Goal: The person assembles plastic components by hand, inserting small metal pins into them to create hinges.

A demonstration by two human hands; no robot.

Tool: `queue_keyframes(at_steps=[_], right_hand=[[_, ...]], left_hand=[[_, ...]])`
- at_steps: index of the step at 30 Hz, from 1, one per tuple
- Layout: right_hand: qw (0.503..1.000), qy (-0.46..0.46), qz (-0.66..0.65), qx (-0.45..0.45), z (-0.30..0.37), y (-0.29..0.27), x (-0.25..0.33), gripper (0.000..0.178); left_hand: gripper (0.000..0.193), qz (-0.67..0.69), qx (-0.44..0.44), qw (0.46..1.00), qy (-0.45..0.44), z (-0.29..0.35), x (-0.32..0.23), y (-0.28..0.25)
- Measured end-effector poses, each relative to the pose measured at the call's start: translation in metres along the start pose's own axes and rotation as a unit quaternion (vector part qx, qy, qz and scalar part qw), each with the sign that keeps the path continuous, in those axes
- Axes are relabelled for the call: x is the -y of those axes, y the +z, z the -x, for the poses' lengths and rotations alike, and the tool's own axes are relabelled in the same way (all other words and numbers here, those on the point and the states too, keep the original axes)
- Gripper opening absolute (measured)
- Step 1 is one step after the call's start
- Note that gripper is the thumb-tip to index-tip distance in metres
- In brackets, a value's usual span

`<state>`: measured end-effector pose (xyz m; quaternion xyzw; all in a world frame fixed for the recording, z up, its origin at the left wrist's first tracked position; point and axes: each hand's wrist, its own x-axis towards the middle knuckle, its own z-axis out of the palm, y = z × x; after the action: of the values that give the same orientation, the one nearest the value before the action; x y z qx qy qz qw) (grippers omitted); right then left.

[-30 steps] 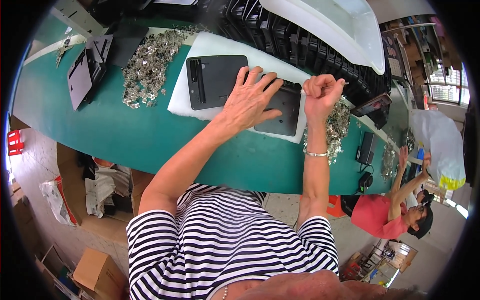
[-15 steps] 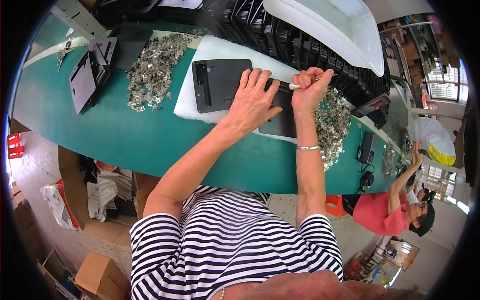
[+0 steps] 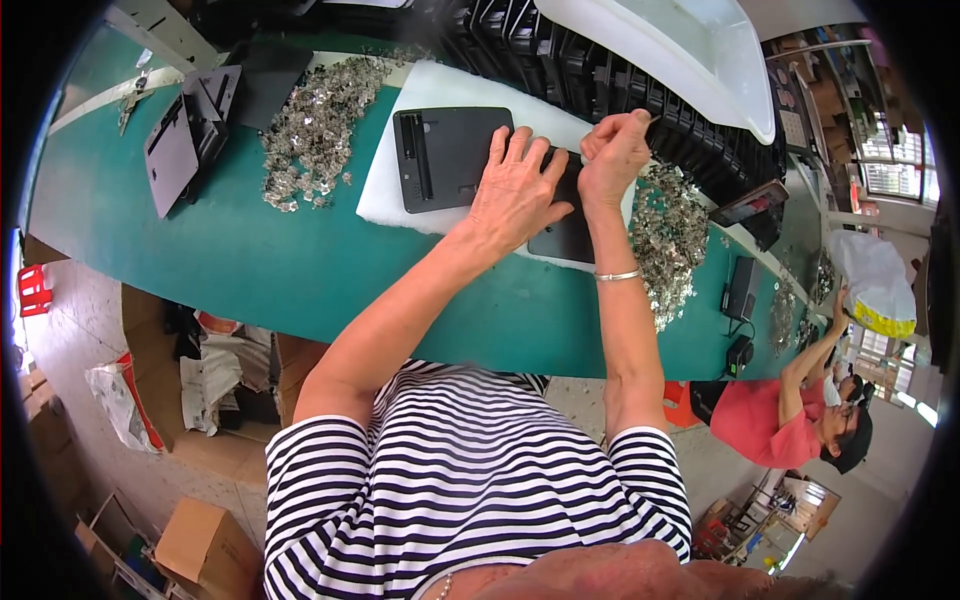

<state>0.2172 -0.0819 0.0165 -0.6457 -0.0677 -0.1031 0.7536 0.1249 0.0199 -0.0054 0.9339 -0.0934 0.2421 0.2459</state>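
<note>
A flat black plastic panel (image 3: 455, 150) with a slotted strip at its left end lies on a white foam sheet (image 3: 385, 197). My left hand (image 3: 515, 190) rests palm down on the panel, fingers spread. Over the panel's right part, my right hand (image 3: 612, 165) is closed in a fist. It grips a small tool with a white handle, seen half a second ago; the fist now hides nearly all of it. Heaps of small shiny metal clips lie to the left (image 3: 315, 130) and to the right (image 3: 665, 240) of the foam.
Black plastic parts stand in a row (image 3: 560, 70) behind the foam, under a white tray (image 3: 690, 60). Grey and black panels (image 3: 180, 150) lean at the left of the green table (image 3: 230, 260). A phone (image 3: 750, 203) stands at right; beyond it sits another person (image 3: 765, 425).
My right fist has turned and risen slightly, so the white handle end no longer shows. My left hand stays on the panel. The whole view has shifted a little.
</note>
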Motion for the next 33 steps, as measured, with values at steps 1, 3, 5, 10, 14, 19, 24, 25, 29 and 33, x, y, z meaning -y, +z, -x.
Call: queue_keyframes(at_steps=[1, 3, 5, 10, 14, 19, 24, 25, 29, 33], right_hand=[[0.998, -0.040, 0.054, 0.010, 0.002, 0.001, -0.001, 0.057], [0.976, -0.105, 0.188, 0.033, 0.010, 0.009, -0.001, 0.053], [0.967, -0.135, 0.202, 0.078, 0.013, 0.009, -0.004, 0.051], [0.980, 0.020, -0.190, 0.059, -0.028, -0.042, 0.048, 0.060], [0.979, 0.063, -0.185, 0.055, -0.013, -0.038, 0.055, 0.058], [0.979, 0.120, -0.166, 0.023, 0.001, -0.022, 0.022, 0.055], [0.981, 0.105, -0.152, 0.057, 0.008, 0.007, 0.014, 0.054], [0.981, 0.106, -0.152, 0.057, 0.008, 0.009, 0.012, 0.054], [0.971, 0.122, -0.207, 0.015, 0.009, 0.011, 0.002, 0.053], [0.973, 0.113, -0.193, 0.063, 0.010, 0.011, 0.001, 0.053]], left_hand=[[0.063, -0.002, -0.002, 1.000, 0.005, 0.000, -0.001, 0.000], [0.064, -0.009, 0.006, 1.000, 0.007, 0.000, 0.001, 0.002], [0.066, -0.018, 0.012, 1.000, 0.010, 0.005, 0.000, 0.004], [0.076, 0.019, -0.003, 1.000, -0.006, 0.009, 0.001, 0.001], [0.075, 0.032, -0.024, 0.999, -0.014, 0.008, 0.007, 0.005], [0.073, -0.068, 0.011, 0.996, -0.048, 0.006, 0.004, -0.010], [0.079, -0.081, 0.020, 0.995, -0.052, 0.008, 0.008, -0.006], [0.080, -0.077, 0.018, 0.996, -0.051, 0.008, 0.008, -0.005], [0.080, -0.071, 0.026, 0.996, -0.053, 0.009, 0.009, -0.006], [0.081, -0.072, 0.041, 0.995, -0.053, 0.009, 0.008, -0.007]])
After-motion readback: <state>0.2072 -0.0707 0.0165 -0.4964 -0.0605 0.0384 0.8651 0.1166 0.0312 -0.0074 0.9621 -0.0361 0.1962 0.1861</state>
